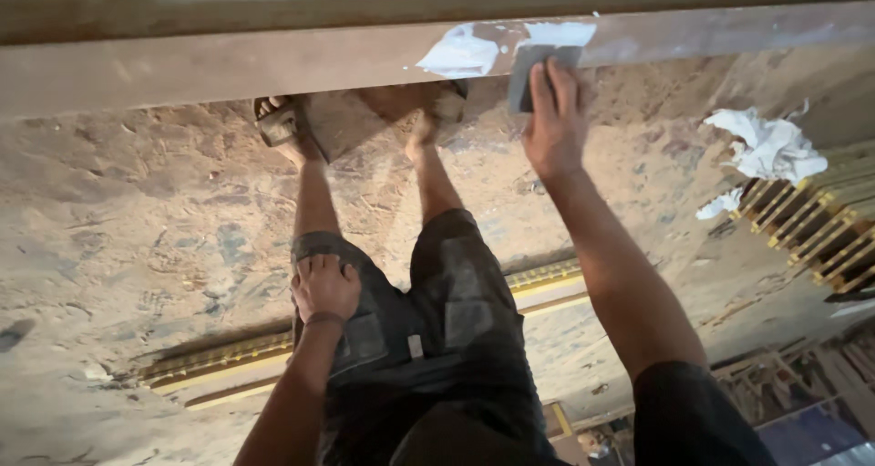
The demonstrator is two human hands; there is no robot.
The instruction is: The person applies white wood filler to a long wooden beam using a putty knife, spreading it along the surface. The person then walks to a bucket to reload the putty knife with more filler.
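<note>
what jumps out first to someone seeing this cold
The right hand stretched forward, pressing a grey scraper blade against a long wooden beam smeared with white filler. The left hand rests on the knee, and crumpled white paper lies on the dusty floor at right.

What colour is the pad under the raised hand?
Grey: the pad under the right hand, pressed on the wooden beam, head view.

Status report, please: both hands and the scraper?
Right hand presses grey scraper on wooden beam, white filler beside. Left hand rests on knee. Nothing blocking.
</note>
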